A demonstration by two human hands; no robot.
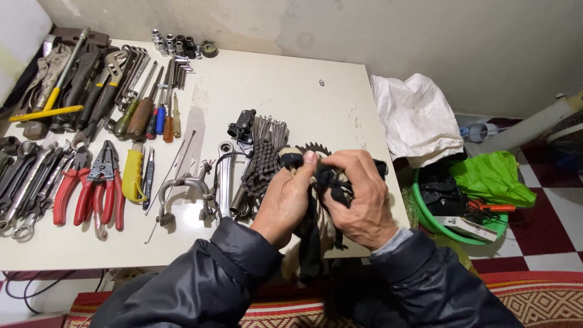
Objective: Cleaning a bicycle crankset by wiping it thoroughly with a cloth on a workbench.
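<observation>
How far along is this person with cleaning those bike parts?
Done: the tools lie sorted in rows on the white table. In hand: the left hand and right hand both grip a dark rag around a toothed chainring. Seemingly left: the chain, crank arm and brake caliper lie untouched beside them.

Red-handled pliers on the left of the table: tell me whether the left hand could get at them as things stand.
Probably yes, once freed. The left hand is gripping a dark rag together with the right hand. The red-handled pliers lie uncovered on the table, on the left hand's side.
</observation>
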